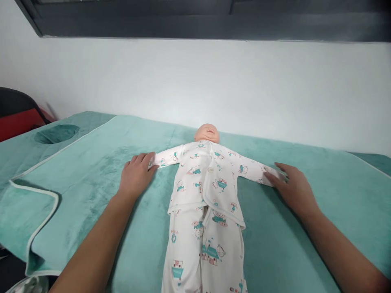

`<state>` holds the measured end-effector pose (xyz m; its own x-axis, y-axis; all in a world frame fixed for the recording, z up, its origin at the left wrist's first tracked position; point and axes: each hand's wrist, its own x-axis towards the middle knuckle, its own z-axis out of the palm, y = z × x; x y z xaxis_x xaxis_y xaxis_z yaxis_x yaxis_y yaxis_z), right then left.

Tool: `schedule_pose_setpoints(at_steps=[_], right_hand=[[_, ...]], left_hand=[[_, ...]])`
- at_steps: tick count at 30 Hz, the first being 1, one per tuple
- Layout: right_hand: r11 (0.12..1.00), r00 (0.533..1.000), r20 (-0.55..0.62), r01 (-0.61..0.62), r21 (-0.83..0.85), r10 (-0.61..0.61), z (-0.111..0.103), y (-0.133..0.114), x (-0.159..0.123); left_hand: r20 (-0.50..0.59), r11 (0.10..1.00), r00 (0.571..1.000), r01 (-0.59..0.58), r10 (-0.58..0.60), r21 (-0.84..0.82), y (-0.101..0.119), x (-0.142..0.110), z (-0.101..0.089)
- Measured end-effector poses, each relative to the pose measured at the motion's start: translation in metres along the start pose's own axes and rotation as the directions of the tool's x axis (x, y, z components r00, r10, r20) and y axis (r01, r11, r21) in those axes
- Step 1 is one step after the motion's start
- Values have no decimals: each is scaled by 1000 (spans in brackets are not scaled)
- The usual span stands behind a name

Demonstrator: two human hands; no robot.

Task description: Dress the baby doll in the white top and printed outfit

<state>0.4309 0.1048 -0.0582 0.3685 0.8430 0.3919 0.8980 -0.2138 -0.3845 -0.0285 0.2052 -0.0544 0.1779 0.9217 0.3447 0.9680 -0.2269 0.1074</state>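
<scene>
A baby doll (207, 133) lies on its back, dressed in a white long-sleeved top (195, 175) and white trousers (186, 252), both printed with small cartoon figures. Its arms are stretched out to the sides. At the left sleeve's end, my left hand (138, 171) has its thumb and fingers closed around the cuff. My right hand (291, 185) is at the end of the other sleeve (256, 170). Its thumb rests against the cuff while the index finger is held apart. One button shows on the chest. The trousers' lower ends are cut off by the frame.
A teal cover (91, 195) with pale edging lies over the bed, its left edge folded in a wave. Farther left is a face hole (58, 133). Behind stand a white wall (195, 81) and a dark frame (152, 24). A black-and-red object (21, 118) is at far left.
</scene>
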Motion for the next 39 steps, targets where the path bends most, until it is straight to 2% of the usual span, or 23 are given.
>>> schedule_pose_setpoints(at_steps=[2,5,8,11,14,17,19,21,23,25,27,30,32,34,37,39], right_hand=[[987,988,5,-155,-44,156,-8,10,-1],[969,965,92,-244,-47,247,-13,9,-3],[979,975,107,-201,27,197,-10,1,0],[982,988,51,-153,114,148,-7,-1,12],[973,983,-78,-150,177,166,-5,4,27],[978,984,-67,-154,139,164,-5,8,31],[989,990,-54,-122,78,127,-6,5,25],[997,991,-119,-48,63,55,-8,-4,13],[990,987,-154,60,126,-40,-13,-20,-6],[949,985,-68,173,264,-160,-18,-41,-29],[869,943,78,263,419,-323,-22,-63,-53],[781,834,219,335,528,-506,-28,-92,-84],[780,799,261,363,511,-542,-30,-104,-97],[788,788,262,403,466,-557,-30,-109,-105],[791,791,214,465,398,-573,-29,-106,-110],[803,810,189,462,377,-555,-28,-100,-114]], left_hand=[[-46,1000,999,23,-23,8,0,-3,-1],[-153,1000,988,9,-9,-1,1,0,-1],[-210,999,978,-4,-4,-36,2,4,1],[-187,998,982,23,-33,-52,1,6,4],[-183,997,981,61,-70,-57,-1,5,6],[-153,982,974,152,-168,-113,-5,3,9],[-130,945,951,251,-282,-210,-7,3,8],[-121,879,916,322,-383,-352,-8,3,6],[-114,809,881,361,-459,-463,-7,2,2],[-90,771,860,398,-502,-498,-5,1,-2],[-62,760,858,415,-509,-500,-4,1,-4],[-64,743,870,377,-490,-553,-4,1,-4],[-112,734,860,350,-499,-581,-7,2,-1],[-167,748,843,342,-512,-569,-10,5,2],[-215,778,837,330,-503,-535,-12,6,3],[-261,806,842,291,-471,-516,-9,-1,-1]])
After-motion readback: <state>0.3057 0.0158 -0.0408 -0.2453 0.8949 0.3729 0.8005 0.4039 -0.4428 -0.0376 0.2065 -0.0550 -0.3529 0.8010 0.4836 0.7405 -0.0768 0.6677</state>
